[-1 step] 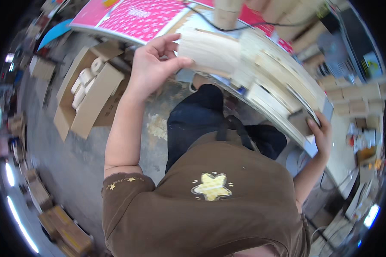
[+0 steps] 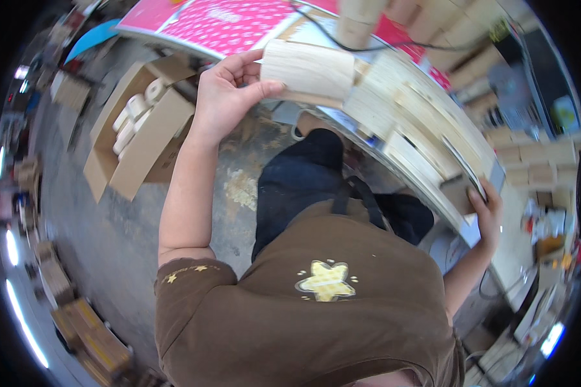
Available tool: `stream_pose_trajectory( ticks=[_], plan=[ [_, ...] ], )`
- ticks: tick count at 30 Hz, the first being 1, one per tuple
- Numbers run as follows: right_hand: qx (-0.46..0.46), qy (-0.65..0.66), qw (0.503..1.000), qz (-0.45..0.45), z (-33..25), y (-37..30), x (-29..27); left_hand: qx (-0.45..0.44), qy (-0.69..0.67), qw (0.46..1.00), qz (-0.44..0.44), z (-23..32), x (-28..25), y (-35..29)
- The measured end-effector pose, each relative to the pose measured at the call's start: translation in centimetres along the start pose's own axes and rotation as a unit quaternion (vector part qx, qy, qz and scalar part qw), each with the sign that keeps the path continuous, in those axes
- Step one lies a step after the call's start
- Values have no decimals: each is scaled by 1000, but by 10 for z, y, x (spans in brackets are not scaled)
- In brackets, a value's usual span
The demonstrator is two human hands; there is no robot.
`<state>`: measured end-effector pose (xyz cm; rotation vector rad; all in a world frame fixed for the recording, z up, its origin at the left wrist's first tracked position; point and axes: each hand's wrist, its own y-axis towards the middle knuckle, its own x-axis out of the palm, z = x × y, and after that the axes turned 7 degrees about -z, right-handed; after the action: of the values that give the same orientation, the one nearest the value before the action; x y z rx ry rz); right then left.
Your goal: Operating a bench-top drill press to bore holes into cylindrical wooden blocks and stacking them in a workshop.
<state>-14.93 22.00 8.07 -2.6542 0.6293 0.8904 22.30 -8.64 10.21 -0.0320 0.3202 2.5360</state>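
My left hand (image 2: 229,93) pinches the left end of a pale wooden block (image 2: 308,69) with a smooth, rounded face, thumb at its lower edge and fingers behind. The block's right end meets a flat light wooden board (image 2: 384,90) on the workbench. At the bench's right end my right hand (image 2: 487,216) is closed on the near end of a thin, dark-edged strip (image 2: 463,168); its exact kind is unclear. Beside those fingers lies a dark brown flat piece (image 2: 457,192). Pale wooden bars (image 2: 416,158) lie on the bench between my hands.
An open cardboard box (image 2: 152,142) holding pale wooden rolls stands on the floor at left. Pink patterned sheets (image 2: 229,26) cover the bench's far left. A black cable (image 2: 394,46) crosses in front of an upright wooden cylinder (image 2: 358,22). A dark monitor (image 2: 549,77) stands at far right.
The whole view has shifted slightly and is sharper. Both hands keep their grips; the wooden block in my left hand sits at nearly the same place against the board.
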Motion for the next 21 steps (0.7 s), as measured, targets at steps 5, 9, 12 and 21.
stream_pose_trajectory(
  ticks=[5,9,12,21],
  plan=[
    [-17,-25,1000,7,17,-1,-7,-131,-102,959,228,-34,-87,-39],
    [-32,-39,999,6,19,-1,-8,-141,-206,882,400,-87,-150,-84],
    [36,-19,999,-25,18,-1,-10,-112,-306,773,544,-133,-209,-109],
    [1,10,1000,-9,2,-8,-1,-54,-193,672,713,-207,-303,-70]
  ],
)
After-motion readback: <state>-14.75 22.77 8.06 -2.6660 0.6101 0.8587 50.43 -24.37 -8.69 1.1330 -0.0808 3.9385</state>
